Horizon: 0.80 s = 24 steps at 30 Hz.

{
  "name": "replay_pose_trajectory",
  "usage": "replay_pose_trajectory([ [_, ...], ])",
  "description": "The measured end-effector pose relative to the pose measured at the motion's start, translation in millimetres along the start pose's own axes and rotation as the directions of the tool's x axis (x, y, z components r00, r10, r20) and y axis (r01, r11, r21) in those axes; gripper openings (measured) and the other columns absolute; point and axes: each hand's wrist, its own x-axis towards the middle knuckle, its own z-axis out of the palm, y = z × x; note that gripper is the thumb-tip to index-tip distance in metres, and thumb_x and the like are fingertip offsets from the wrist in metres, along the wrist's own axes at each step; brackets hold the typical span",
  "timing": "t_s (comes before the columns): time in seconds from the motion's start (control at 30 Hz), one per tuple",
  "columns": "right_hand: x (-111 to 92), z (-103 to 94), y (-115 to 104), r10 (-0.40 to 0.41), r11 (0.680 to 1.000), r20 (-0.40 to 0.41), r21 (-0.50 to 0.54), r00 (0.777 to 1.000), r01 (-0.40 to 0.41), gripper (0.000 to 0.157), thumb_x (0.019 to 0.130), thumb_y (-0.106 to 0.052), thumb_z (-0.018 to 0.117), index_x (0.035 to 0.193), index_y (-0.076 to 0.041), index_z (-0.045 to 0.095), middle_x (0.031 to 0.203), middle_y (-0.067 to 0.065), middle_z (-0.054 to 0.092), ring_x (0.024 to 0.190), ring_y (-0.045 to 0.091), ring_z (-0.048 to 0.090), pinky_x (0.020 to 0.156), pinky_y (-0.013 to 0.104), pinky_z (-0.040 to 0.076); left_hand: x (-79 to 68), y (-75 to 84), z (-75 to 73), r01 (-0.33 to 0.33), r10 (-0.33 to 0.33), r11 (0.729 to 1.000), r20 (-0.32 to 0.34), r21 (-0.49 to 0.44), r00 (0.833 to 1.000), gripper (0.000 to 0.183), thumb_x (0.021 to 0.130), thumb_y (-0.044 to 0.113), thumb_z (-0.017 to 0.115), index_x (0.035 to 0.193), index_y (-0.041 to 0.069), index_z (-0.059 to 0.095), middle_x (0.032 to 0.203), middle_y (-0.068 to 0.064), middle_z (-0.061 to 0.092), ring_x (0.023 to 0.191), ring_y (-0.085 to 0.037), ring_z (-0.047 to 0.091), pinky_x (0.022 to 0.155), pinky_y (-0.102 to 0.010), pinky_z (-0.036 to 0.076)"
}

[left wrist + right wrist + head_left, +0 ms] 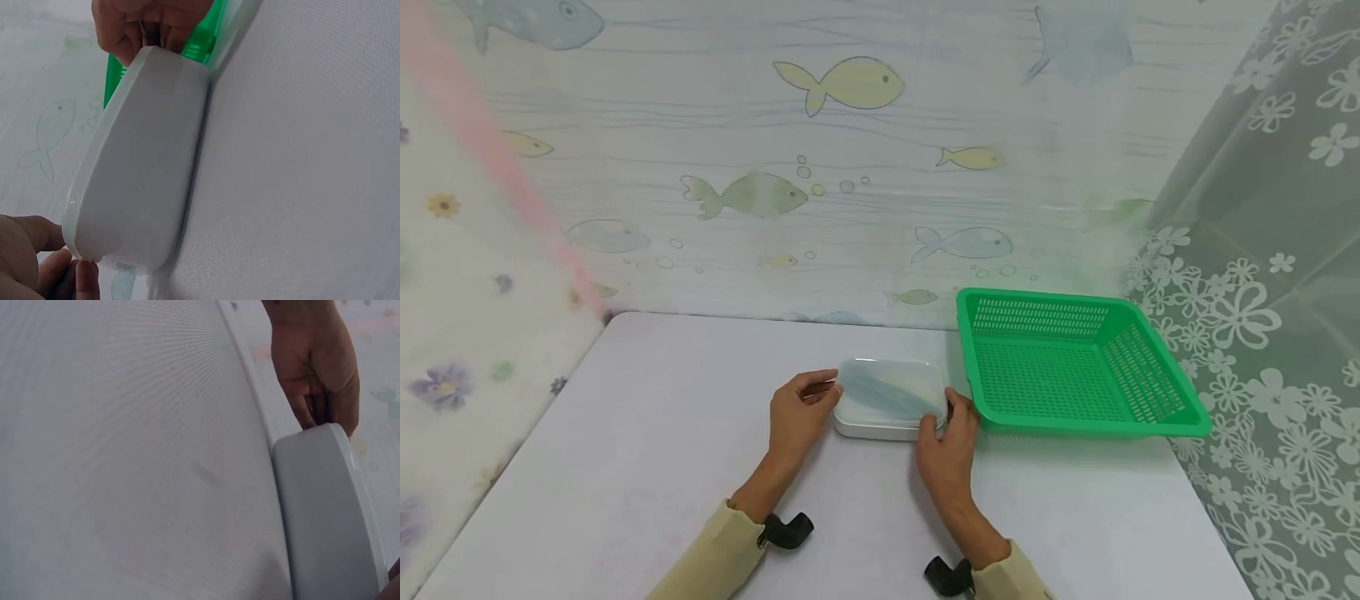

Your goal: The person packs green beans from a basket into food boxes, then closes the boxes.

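A white rectangular food container (880, 431) rests flat on the table, its clear lid (887, 390) on top. My left hand (799, 412) holds the container's left end, with fingertips at the lid's rim; the left wrist view shows the same fingers (85, 278) at the rim's corner. At the opposite end, my right hand (949, 446) grips the front right corner, thumb in front and fingers along the right side. Whether the lid's rim is fully seated is too fine to tell. The right wrist view shows the container's plain white side (325, 512).
A green plastic basket (1082, 425) with perforated walls stands just right of the container, close to my right hand. White cloth covers the table (662, 467). Behind it hangs a fish-patterned curtain (737, 275), and lace-flowered fabric (1285, 400) hangs at the right.
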Motion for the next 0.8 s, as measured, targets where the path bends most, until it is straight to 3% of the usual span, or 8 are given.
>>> replay_pose_trajectory([
  [0.8,-9.0,-13.0,-2.2,-0.02,0.999,0.011,-0.029,1.0,0.021,0.046,0.101,-0.002,0.055,0.145,0.009,0.051,0.14,0.024,0.049,0.129,0.034,0.047,0.108,0.051,0.043,-21.1,6.7,2.0,-0.002,0.001,0.999,-0.018,-0.044,1.0,0.028,0.096,0.007,0.077,0.124,0.005,0.076,0.124,-0.013,0.073,0.109,-0.026,0.072,0.091,-0.02,0.058],
])
